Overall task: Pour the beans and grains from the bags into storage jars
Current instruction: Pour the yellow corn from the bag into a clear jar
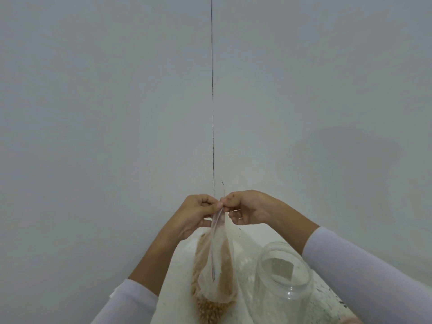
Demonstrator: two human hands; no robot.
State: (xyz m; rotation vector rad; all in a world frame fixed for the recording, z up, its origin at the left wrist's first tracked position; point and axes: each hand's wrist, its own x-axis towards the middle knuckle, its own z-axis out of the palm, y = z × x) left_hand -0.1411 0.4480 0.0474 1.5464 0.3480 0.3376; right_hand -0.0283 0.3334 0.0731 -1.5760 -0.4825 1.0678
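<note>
A clear zip bag with tan grains in its bottom hangs upright in front of me. My left hand pinches one side of the bag's top edge and my right hand pinches the other side, fingertips nearly touching. Under the hanging bag lies another bag of yellowish beans on the white surface. An open, empty clear jar stands just right of the bag, below my right forearm.
A white cloth-covered surface carries the jar and bags at the lower middle. A plain grey wall with a thin vertical seam fills most of the view behind my hands.
</note>
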